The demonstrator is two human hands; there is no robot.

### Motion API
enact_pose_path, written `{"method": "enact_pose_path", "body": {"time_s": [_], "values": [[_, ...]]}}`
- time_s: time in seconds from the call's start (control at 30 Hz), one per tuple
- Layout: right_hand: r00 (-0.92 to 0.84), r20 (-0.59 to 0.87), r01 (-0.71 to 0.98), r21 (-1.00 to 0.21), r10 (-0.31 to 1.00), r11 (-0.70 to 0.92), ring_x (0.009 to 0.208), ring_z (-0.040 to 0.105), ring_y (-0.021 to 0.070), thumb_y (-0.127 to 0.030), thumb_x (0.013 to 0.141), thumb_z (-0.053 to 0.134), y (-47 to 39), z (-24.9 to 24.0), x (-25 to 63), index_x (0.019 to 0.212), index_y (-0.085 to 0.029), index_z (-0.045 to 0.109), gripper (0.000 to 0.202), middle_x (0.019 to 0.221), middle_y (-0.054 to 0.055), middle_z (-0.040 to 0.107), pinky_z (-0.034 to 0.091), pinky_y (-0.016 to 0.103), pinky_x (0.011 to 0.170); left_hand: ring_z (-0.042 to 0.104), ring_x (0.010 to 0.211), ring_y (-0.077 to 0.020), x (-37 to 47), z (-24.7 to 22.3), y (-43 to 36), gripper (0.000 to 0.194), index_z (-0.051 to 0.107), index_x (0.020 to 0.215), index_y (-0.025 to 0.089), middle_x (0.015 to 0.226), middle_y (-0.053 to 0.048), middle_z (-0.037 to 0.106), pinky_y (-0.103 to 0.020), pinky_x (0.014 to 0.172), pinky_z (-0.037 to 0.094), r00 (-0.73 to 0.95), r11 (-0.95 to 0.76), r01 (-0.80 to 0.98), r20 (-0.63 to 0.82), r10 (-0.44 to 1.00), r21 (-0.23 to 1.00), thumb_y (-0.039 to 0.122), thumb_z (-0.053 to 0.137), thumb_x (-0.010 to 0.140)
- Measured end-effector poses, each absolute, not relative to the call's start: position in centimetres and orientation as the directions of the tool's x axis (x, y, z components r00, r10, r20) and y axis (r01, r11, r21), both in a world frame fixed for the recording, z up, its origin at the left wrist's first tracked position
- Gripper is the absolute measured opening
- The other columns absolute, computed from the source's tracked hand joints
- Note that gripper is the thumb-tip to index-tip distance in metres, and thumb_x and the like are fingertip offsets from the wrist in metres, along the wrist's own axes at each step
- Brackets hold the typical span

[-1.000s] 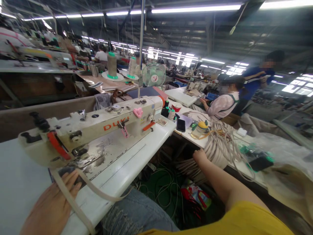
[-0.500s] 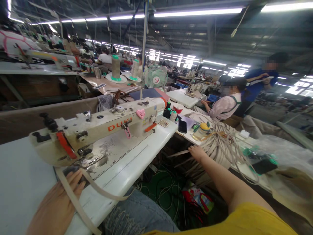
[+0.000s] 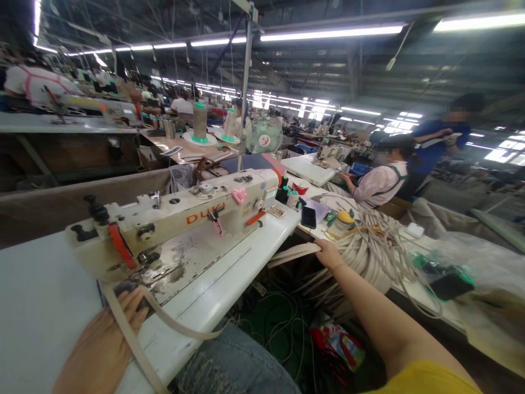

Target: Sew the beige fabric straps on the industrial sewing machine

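Note:
My left hand (image 3: 98, 345) lies flat on the white table beside the sewing machine (image 3: 192, 219), its fingers stretched toward the needle area. A beige strap (image 3: 133, 342) crosses over the hand, and another length curves off to the right past the table's front edge. Something dark lies under the fingertips, mostly hidden. Out to the right, my right hand (image 3: 328, 254) is closed around beige straps (image 3: 297, 250), whose ends stick out to its left. Next to it a large bundle of the same straps (image 3: 369, 241) hangs over the edge of the side table.
On the side table are a phone (image 3: 308, 217), a jar with a yellow lid (image 3: 342, 224), thread spools (image 3: 292, 199) and a clear plastic bag (image 3: 471, 251). A fan (image 3: 264, 135) stands behind the machine. Cables (image 3: 283, 323) lie on the floor. Two people are at the right.
My right hand now has straps in its grip, drawn out a little to the left of the bundle. My left hand stays by the needle. The view has shifted slightly.

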State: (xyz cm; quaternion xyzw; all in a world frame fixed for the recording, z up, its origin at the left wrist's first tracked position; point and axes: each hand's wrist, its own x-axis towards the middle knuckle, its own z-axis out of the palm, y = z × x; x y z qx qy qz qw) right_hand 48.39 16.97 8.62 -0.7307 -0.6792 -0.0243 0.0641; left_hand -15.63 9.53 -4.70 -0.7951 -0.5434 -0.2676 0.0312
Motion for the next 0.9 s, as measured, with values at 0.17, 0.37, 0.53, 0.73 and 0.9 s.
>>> {"method": "enact_pose_path", "body": {"time_s": [0.17, 0.37, 0.53, 0.73, 0.9], "values": [[0.012, 0.217, 0.954, -0.296, 0.976, 0.054, 0.093, 0.071, 0.0205, -0.041, 0.101, 0.062, 16.5, 8.4, 45.8, 0.104, -0.017, 0.069, 0.025, 0.102, 0.004, 0.074, 0.06, 0.042, 0.087, 0.051, 0.145, -0.033, -15.6, -5.2, 9.7, 0.044, 0.068, 0.128, 0.026, 0.147, -0.009, 0.064, -0.052, 0.123, 0.04, 0.228, -0.38, 0.885, 0.46, 0.858, 0.271, 0.043, 0.039, 0.1], [-0.1, 0.308, 0.831, -0.496, 0.946, 0.25, 0.094, 0.069, 0.0218, -0.03, 0.101, 0.056, 15.3, 8.4, 42.1, 0.108, -0.017, 0.067, 0.018, 0.099, 0.004, 0.071, 0.058, 0.044, 0.089, 0.052, 0.144, -0.0327, -15.2, -4.9, 9.8, 0.048, 0.062, 0.138, 0.025, 0.15, -0.009, 0.061, -0.053, 0.122, 0.041, 0.215, -0.384, 0.877, 0.481, 0.85, 0.288, 0.043, 0.037, 0.101], [-0.203, 0.353, 0.72, -0.579, 0.913, 0.384, 0.103, 0.064, 0.0247, -0.013, 0.09, 0.046, 14.3, 9.5, 37.7, 0.126, -0.021, 0.062, 0.04, 0.107, 0.009, 0.066, 0.053, 0.046, 0.098, 0.051, 0.144, -0.0368, -14.7, -4.8, 10.3, 0.051, 0.053, 0.147, 0.021, 0.148, -0.014, 0.062, -0.057, 0.12, 0.042, 0.202, -0.393, 0.875, 0.526, 0.826, 0.282, 0.04, 0.041, 0.101], [-0.321, 0.279, 0.562, -0.713, 0.905, 0.419, 0.095, 0.065, 0.0235, -0.02, 0.09, 0.056, 12.8, 11.9, 32.6, 0.112, -0.023, 0.071, 0.026, 0.1, 0.007, 0.07, 0.052, 0.04, 0.092, 0.053, 0.142, -0.036, -13.9, -5.0, 10.7, 0.048, 0.052, 0.145, 0.025, 0.144, -0.013, 0.064, -0.056, 0.118, 0.045, 0.138, -0.381, 0.872, 0.593, 0.793, 0.307, 0.043, 0.036, 0.104], [-0.372, 0.135, 0.361, -0.89, 0.918, 0.278, 0.077, 0.061, 0.0185, -0.047, 0.094, 0.063, 11.3, 13.6, 29.0, 0.085, -0.02, 0.073, 0.03, 0.079, 0.002, 0.068, 0.051, 0.032, 0.075, 0.053, 0.142, -0.0344, -14.4, -5.3, 10.7, 0.047, 0.055, 0.142, 0.023, 0.145, -0.013, 0.064, -0.054, 0.12, 0.043, 0.172, -0.372, 0.887, 0.552, 0.816, 0.273, 0.043, 0.038, 0.104]]}}
